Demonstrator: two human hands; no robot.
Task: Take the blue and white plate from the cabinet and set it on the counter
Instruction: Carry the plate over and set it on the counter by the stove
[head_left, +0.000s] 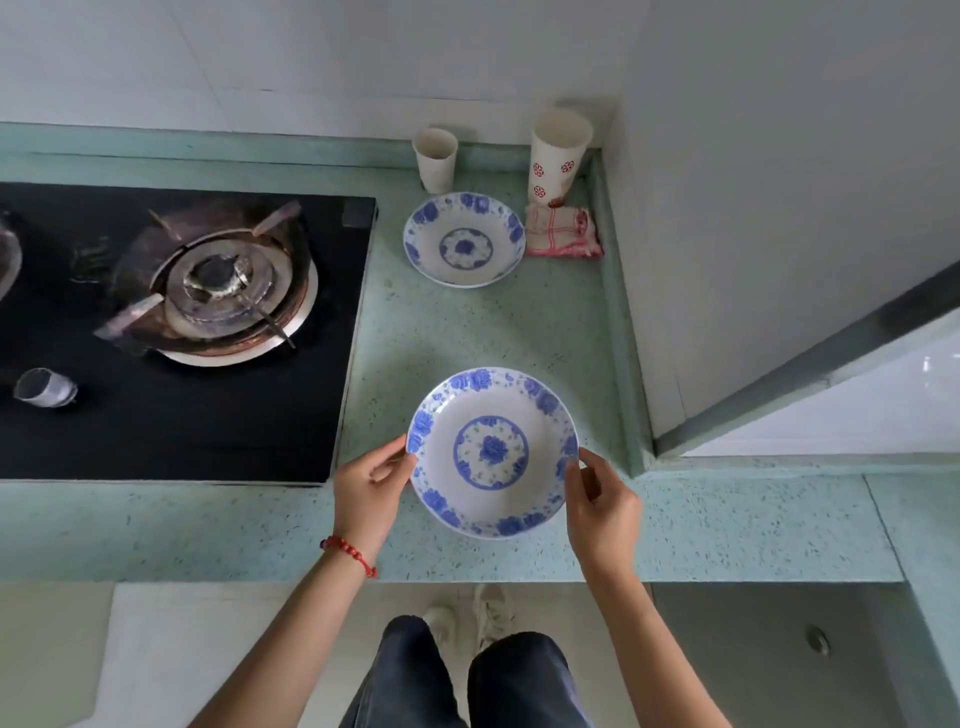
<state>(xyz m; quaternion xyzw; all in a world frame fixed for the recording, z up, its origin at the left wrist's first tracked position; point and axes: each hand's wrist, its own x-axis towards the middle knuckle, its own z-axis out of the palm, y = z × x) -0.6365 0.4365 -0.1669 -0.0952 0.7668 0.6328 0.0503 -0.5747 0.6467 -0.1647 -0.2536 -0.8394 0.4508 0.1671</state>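
Observation:
A blue and white plate (492, 452) with blue flowers round its rim sits level at the near part of the green counter (431, 332). My left hand (369, 493) pinches its left rim, and my right hand (602, 506) pinches its right rim. Whether the plate rests on the counter or hangs just above it, I cannot tell. A second blue and white plate (464, 239) lies further back on the counter, apart from both hands.
A black gas hob (171, 332) with a burner fills the left. Two paper cups (435, 158) (558, 153) and a folded red-checked cloth (563, 232) stand at the back right corner. A white wall (753, 208) bounds the right. A cabinet front (779, 649) is below.

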